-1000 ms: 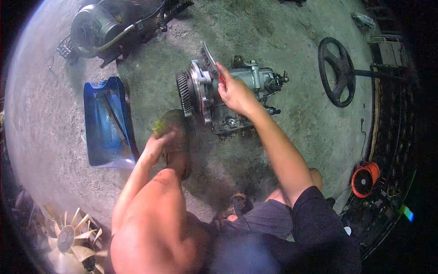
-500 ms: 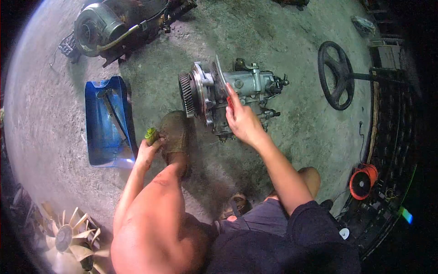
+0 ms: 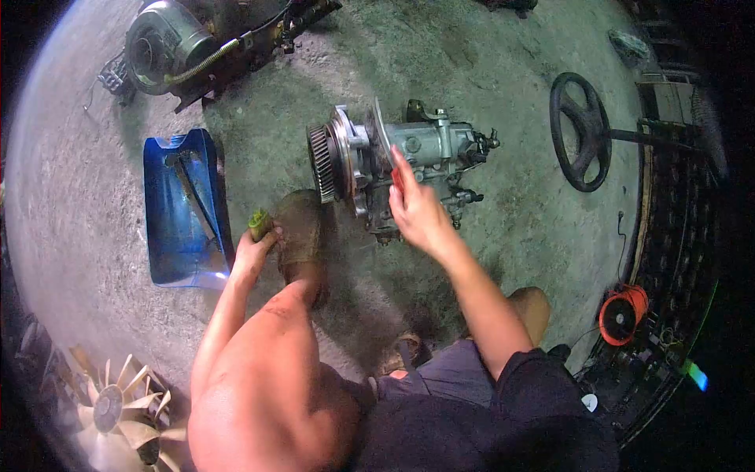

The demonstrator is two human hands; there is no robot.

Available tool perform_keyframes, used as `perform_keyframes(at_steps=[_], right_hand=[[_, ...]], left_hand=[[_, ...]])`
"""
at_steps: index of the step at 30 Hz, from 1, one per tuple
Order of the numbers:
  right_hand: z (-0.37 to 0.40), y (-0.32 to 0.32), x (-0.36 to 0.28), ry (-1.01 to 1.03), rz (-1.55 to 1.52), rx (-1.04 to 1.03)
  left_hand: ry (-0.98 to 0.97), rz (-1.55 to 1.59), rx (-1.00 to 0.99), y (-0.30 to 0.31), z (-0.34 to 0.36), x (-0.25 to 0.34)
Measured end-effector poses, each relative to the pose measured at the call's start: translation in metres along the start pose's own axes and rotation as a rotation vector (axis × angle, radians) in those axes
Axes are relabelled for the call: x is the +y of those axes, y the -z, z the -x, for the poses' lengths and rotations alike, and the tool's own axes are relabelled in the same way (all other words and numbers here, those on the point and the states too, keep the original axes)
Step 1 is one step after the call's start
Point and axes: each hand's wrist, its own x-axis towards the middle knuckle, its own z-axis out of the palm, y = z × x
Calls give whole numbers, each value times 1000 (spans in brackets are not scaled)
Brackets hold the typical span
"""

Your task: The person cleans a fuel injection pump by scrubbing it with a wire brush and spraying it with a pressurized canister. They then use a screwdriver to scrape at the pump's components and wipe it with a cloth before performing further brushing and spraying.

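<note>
My right hand (image 3: 417,212) is closed round the red handle of a knife (image 3: 381,130), its index finger laid along the spine. The long curved blade points up and crosses over a grey metal pump (image 3: 417,145) on the floor; whether they touch is unclear. The pump has a toothed gear (image 3: 321,164) at its left end. My left hand (image 3: 254,250) grips a short green stalk-like piece (image 3: 259,223), cut end upward, beside my left shoe (image 3: 299,224).
A blue dustpan-like tray (image 3: 182,252) with a hammer (image 3: 195,197) lies left. Machine parts (image 3: 169,47) stand upper left, a fan wheel (image 3: 108,407) lower left. On the right are a steering wheel (image 3: 580,132) and an orange round device (image 3: 623,315).
The view has shifted slightly. My left hand and the green piece are a little higher and further left; both hands keep their hold.
</note>
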Motion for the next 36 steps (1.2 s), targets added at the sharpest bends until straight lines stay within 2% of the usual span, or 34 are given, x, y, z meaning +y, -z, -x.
perform_keyframes(at_steps=[5,9,14,19,21,25,27,30,35,36], right_hand=[[-49,14,7,79,-36,0],[-89,-2,24,263,-34,113],[-86,-9,10,169,-29,127],[-15,-11,5,4,6,72],[24,-14,14,98,25,128],[89,-17,11,-72,52,-39],[88,-16,12,-88,-114,11],[66,-16,13,-89,-84,15],[4,-13,18,54,-87,119],[-13,3,1,-69,-25,30]], left_hand=[[-8,-27,-32,7,3,-4],[-4,-45,2,3,17,7],[7,-22,-6,2,22,5],[8,-36,32,2,17,-12],[18,-24,39,4,12,-14],[16,-14,4,2,14,2],[18,-40,0,2,14,5],[22,-64,16,2,13,8],[-27,-19,47,-3,17,6],[-19,-15,34,-2,17,3]])
